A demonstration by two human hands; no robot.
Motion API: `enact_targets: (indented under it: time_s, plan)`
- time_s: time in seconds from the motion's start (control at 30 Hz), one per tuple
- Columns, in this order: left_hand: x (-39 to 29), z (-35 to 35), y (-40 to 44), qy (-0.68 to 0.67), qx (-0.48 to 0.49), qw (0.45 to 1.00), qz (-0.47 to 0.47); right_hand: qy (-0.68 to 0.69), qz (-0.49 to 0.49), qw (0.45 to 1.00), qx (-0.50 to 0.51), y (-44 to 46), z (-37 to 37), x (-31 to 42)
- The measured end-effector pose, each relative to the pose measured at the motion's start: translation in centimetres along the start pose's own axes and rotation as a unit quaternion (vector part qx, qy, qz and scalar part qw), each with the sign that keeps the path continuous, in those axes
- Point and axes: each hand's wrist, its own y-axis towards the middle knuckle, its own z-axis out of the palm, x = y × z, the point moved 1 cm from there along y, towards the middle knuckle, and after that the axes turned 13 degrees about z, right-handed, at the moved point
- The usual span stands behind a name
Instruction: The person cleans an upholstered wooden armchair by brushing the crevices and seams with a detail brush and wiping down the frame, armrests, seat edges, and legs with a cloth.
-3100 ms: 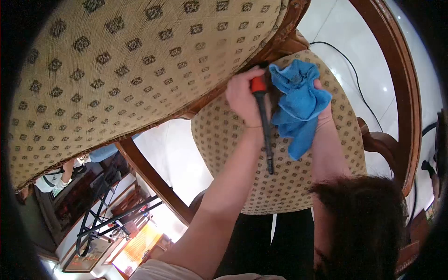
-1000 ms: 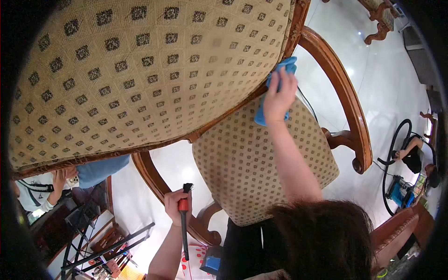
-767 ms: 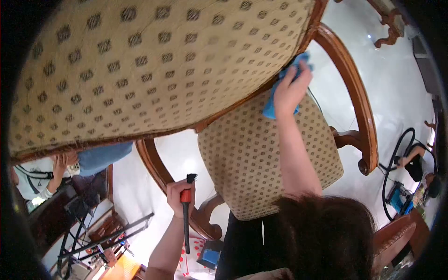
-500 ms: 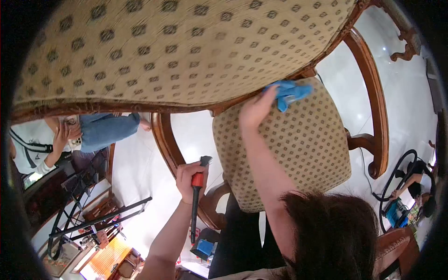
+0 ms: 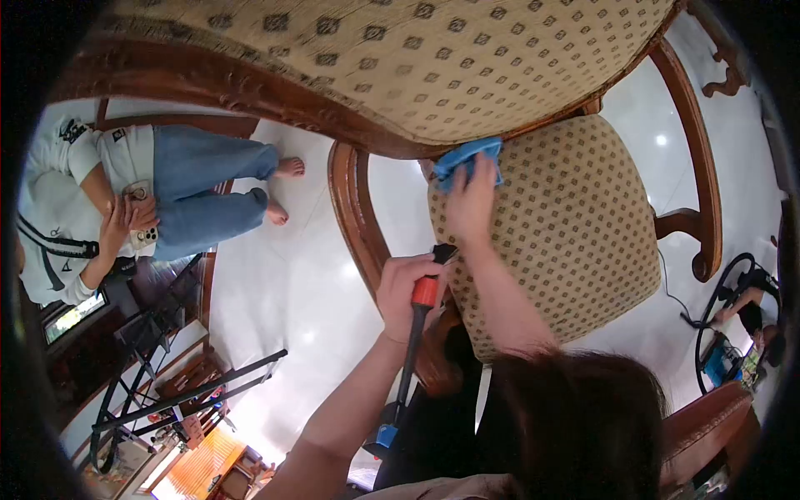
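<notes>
Chair [image 5: 567, 242]: patterned fabric, carved brown wood, curved armrest [image 5: 356, 212] beside the brush. Person [image 5: 204, 158] in jeans, beyond. Angular black stand [image 5: 196, 397]. Brush [image 5: 424, 291]: red collar, slim dark shaft slanting, bristles toward seat; clenched in left hand [image 5: 398, 296]. Blue cloth [image 5: 477, 149]: crumpled, at seat's rear corner, grasped by right hand [image 5: 471, 204].

The chair seat [image 5: 557, 225] is covered in matt, woven-looking patterned cloth. Above it, the backrest [image 5: 467, 58] is upholstered in similar fabric. Beside the seat, armrests [image 5: 696, 150] are made of smooth, glossy wood; at its rear edge, soft, crumpled blue cloth [image 5: 471, 160] is seen.
</notes>
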Motion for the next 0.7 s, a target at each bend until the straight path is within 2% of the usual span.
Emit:
enact_targets:
  time_s: [0.03,0.1,0.17,0.2,0.23,0.3,0.33,0.5,0.57,0.63,0.7]
  plan:
    - [0.1,0.0,0.2,-0.008,0.003,1.0,0.008,-0.011,-0.026,1.0,0.004,1.1,-0.5,-0.4]
    - [-0.1,0.0,0.3,-0.019,0.003,1.0,0.012,0.011,0.004,1.0,0.023,1.4,-1.3,0.7]
    - [-0.1,0.0,0.5,-0.032,-0.01,0.999,0.007,-0.084,-0.04,0.995,0.021,0.2,-0.6,0.9]
    - [-0.1,-0.1,0.6,-0.028,-0.004,1.0,0.013,-0.074,-0.113,0.99,-0.032,-0.9,-0.1,1.2]
    - [0.0,-0.1,0.7,-0.031,-0.006,0.999,0.015,-0.075,-0.115,0.99,-0.035,-0.4,-0.6,0.9]
    - [0.0,0.0,0.7,-0.039,-0.017,0.999,0.018,-0.135,-0.091,0.986,0.041,1.4,-2.2,0.1]
    - [-0.1,0.0,0.7,-0.039,-0.017,0.999,0.019,-0.132,-0.045,0.989,0.046,2.6,-2.2,-0.1]
    - [0.1,-0.1,0.6,-0.045,-0.014,0.999,0.027,-0.148,0.013,0.986,0.077,-1.3,-0.4,3.1]
    - [0.0,-0.2,0.7,-0.05,-0.015,0.998,0.026,-0.112,-0.128,0.984,0.054,-3.5,0.0,3.3]
    - [-0.2,-0.3,0.5,-0.056,-0.012,0.998,0.021,-0.099,-0.109,0.987,0.07,-3.4,-0.2,2.2]
    - [-0.1,-0.2,0.7,-0.057,-0.013,0.998,0.021,-0.153,-0.128,0.978,0.051,-2.7,-1.0,1.8]
